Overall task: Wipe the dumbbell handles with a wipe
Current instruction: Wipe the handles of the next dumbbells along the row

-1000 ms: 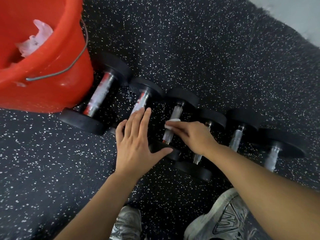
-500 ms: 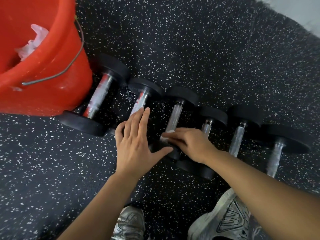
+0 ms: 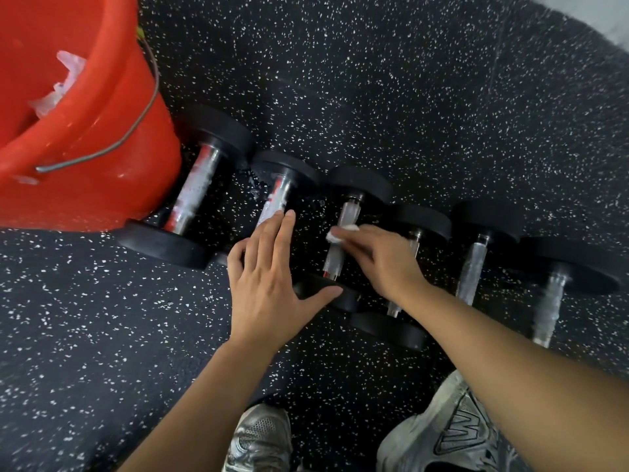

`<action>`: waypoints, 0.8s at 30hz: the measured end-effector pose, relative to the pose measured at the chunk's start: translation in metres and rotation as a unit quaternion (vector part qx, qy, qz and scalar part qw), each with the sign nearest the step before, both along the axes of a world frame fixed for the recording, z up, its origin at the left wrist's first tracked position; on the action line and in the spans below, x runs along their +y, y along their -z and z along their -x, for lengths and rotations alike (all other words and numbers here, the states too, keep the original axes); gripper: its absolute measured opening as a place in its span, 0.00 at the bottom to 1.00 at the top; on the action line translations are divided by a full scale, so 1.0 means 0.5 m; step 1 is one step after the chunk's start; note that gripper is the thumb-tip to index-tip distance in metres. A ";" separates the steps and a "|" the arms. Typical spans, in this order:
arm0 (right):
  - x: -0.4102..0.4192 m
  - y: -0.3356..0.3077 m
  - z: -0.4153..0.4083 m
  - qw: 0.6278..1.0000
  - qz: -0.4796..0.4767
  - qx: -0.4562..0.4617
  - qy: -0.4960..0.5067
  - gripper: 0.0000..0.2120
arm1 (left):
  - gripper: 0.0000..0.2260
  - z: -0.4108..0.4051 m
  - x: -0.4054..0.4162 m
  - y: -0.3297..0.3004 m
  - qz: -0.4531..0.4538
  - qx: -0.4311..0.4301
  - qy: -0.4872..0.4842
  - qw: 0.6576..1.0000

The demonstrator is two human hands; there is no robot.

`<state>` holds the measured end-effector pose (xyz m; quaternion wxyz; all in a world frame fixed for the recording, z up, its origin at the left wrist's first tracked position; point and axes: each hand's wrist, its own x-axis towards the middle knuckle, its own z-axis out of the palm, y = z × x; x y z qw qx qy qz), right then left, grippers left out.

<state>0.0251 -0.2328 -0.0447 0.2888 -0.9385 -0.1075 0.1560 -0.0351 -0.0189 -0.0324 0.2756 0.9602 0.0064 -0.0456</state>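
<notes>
Several black dumbbells with chrome handles lie side by side on the speckled rubber floor. My right hand (image 3: 381, 260) pinches a small white wipe (image 3: 342, 232) against the middle of the third dumbbell's handle (image 3: 340, 243). My left hand (image 3: 269, 281) lies flat with fingers spread over the near end of the second dumbbell (image 3: 275, 195), its thumb resting on the third dumbbell's near weight (image 3: 323, 289). The largest dumbbell (image 3: 194, 195) lies at the far left beside the bucket.
A red bucket (image 3: 85, 158) with a wire bail and crumpled white wipes inside stands at the upper left, touching the largest dumbbell. Two more dumbbells (image 3: 473, 267) lie to the right. My grey sneakers (image 3: 452, 434) are at the bottom edge.
My right hand slid the wipe down to the near end of the third handle, then back up to its middle. My left hand stayed pressed in place.
</notes>
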 end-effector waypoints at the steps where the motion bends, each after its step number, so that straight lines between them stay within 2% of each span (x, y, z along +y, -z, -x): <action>1: -0.003 -0.001 0.011 0.999 -0.015 0.020 -0.023 0.15 | 0.54 0.000 0.000 0.000 -0.001 -0.001 0.000 1.000; 4: -0.010 -0.016 0.026 0.991 -0.002 0.075 -0.114 0.15 | 0.52 0.001 -0.001 0.000 -0.004 -0.001 0.004 1.000; 6: -0.008 -0.027 0.019 0.989 0.007 0.073 -0.132 0.16 | 0.51 0.002 -0.002 0.001 -0.007 -0.003 0.005 1.000; 10: -0.005 -0.028 -0.042 0.997 0.018 -0.042 0.055 0.16 | 0.50 0.003 -0.002 0.003 -0.005 -0.010 0.007 1.000; 12: 0.008 -0.015 -0.058 0.993 0.055 -0.060 0.082 0.15 | 0.49 0.002 0.000 0.002 -0.006 -0.011 0.006 1.000; 16: 0.019 0.003 -0.018 0.999 0.023 -0.024 0.033 0.15 | 0.50 0.001 0.003 0.001 -0.005 -0.009 0.007 1.000; 19: 0.002 -0.001 0.019 0.997 -0.033 0.056 -0.029 0.15 | 0.51 0.002 0.002 0.002 -0.005 -0.004 0.006 1.000; 22: 0.002 -0.029 0.015 0.980 -0.015 0.162 -0.113 0.15 | 0.51 0.002 -0.001 0.000 -0.008 -0.001 0.007 1.000; 24: 0.006 -0.050 -0.016 0.981 -0.009 0.159 -0.110 0.16 | 0.51 0.002 -0.002 0.000 -0.008 0.000 0.007 1.000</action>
